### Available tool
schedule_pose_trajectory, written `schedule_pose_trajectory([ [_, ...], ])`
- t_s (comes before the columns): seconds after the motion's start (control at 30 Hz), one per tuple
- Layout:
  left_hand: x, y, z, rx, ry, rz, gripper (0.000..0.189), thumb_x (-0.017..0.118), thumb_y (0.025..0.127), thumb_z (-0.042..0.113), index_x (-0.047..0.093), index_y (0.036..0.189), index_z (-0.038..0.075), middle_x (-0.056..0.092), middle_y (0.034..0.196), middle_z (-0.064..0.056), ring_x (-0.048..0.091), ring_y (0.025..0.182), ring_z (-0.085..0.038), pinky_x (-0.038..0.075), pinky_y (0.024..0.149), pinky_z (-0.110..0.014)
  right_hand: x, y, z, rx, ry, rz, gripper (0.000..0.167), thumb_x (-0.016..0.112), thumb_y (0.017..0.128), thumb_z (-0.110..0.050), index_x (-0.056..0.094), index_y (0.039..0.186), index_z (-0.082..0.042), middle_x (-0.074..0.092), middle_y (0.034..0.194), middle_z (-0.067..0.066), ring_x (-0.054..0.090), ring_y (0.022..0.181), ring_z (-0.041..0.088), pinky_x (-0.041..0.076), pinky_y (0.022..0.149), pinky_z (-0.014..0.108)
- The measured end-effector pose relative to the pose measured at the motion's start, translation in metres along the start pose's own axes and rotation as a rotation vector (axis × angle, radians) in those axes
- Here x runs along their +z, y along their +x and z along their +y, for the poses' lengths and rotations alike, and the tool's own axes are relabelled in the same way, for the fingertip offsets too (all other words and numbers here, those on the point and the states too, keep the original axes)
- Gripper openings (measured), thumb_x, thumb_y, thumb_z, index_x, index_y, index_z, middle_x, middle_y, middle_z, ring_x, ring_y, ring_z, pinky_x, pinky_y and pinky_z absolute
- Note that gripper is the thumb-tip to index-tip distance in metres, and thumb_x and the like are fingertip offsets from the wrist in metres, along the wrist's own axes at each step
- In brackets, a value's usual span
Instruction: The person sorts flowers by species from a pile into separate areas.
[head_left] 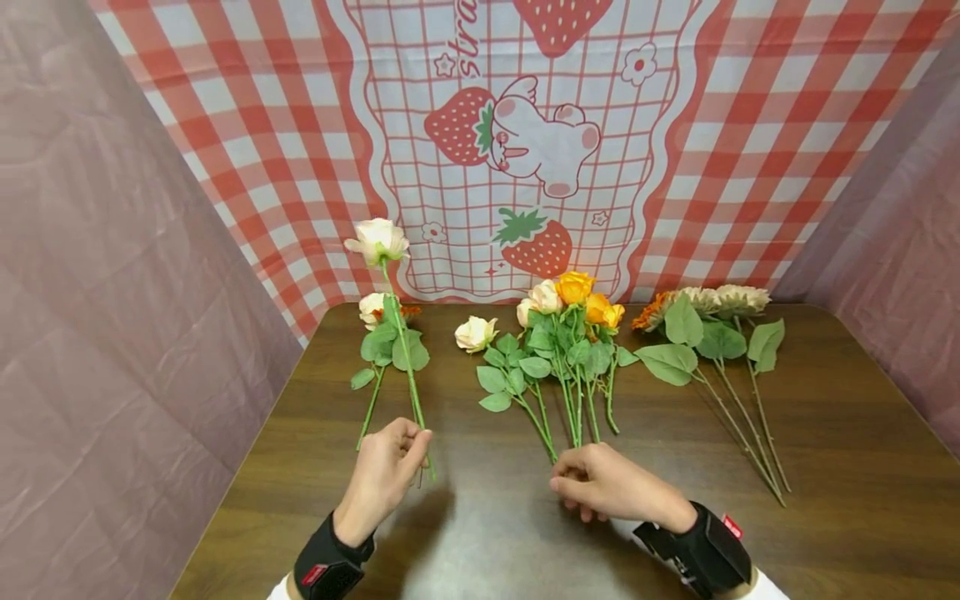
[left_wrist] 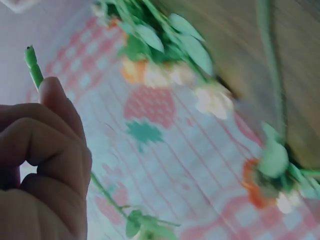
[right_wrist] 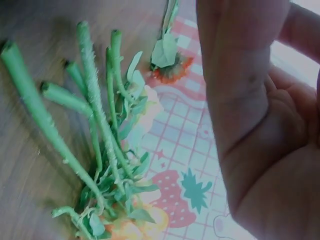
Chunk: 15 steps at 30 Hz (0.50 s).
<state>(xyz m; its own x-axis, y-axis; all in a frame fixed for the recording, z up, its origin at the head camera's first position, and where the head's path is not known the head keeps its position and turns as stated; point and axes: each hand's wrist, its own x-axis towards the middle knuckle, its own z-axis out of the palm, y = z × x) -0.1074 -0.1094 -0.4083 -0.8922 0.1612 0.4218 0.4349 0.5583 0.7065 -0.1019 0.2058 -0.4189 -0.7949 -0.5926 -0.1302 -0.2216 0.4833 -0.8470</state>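
My left hand [head_left: 386, 471] pinches the lower stem of a white rose [head_left: 378, 240], held upright with its bloom in front of the cloth. In the left wrist view, the cut end of the rose stem [left_wrist: 35, 72] sticks out past the thumb and fingers. Behind it on the table lies a shorter pale rose [head_left: 372, 308] with an orange flower beside it. My right hand [head_left: 611, 483], fingers loosely curled and holding nothing, hovers just by the stem ends of the middle bunch of roses [head_left: 573, 346]. Those bare stems [right_wrist: 92, 90] show beside the hand in the right wrist view.
Toward the right of the brown table [head_left: 495, 533] lie several long-stemmed flowers [head_left: 738, 298], pale and orange. A pale rose [head_left: 475, 333] sits at the middle bunch's left. A red-checked strawberry cloth [head_left: 517, 200] hangs along the back; pink curtains [head_left: 135, 250] flank both sides.
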Motion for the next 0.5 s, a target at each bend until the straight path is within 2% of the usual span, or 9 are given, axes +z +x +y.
schedule_pose_trajectory([
  [0.1,0.012,-0.002,0.010,0.104,-0.074,-0.029,0.015,0.067,0.090,-0.003,0.061,0.080,0.005,0.066,0.062,0.000,0.051,0.045,0.002,0.037,0.039,-0.013,0.004,-0.001,-0.004,-0.036,0.059,0.041,0.023,0.062,0.099,-0.020,0.066,0.111,0.000,0.066,0.074,0.007,0.061,0.055,0.014,0.052,0.047,0.031],
  [0.23,0.027,-0.005,0.021,0.193,-0.155,-0.125,0.009,0.064,0.092,-0.004,0.061,0.085,0.001,0.069,0.069,-0.009,0.062,0.054,-0.007,0.044,0.045,-0.013,0.015,0.001,-0.010,-0.099,0.143,0.122,0.032,0.063,0.099,-0.018,0.060,0.125,0.000,0.069,0.086,0.013,0.064,0.063,0.018,0.054,0.052,0.032],
  [0.37,0.041,-0.009,0.029,0.202,-0.199,-0.234,0.005,0.062,0.094,-0.001,0.061,0.090,0.001,0.070,0.073,-0.011,0.061,0.059,-0.004,0.046,0.049,-0.015,0.027,0.006,-0.013,-0.167,0.199,0.215,0.039,0.062,0.099,-0.017,0.055,0.134,-0.002,0.067,0.104,0.022,0.068,0.074,0.021,0.057,0.057,0.036],
  [0.5,0.054,-0.012,0.035,0.212,-0.190,-0.317,0.005,0.060,0.096,0.000,0.061,0.091,0.003,0.067,0.072,-0.008,0.046,0.059,0.006,0.040,0.050,-0.014,0.035,0.011,-0.014,-0.204,0.235,0.310,0.039,0.061,0.099,-0.015,0.054,0.134,0.001,0.065,0.109,0.025,0.069,0.079,0.023,0.057,0.058,0.040],
])
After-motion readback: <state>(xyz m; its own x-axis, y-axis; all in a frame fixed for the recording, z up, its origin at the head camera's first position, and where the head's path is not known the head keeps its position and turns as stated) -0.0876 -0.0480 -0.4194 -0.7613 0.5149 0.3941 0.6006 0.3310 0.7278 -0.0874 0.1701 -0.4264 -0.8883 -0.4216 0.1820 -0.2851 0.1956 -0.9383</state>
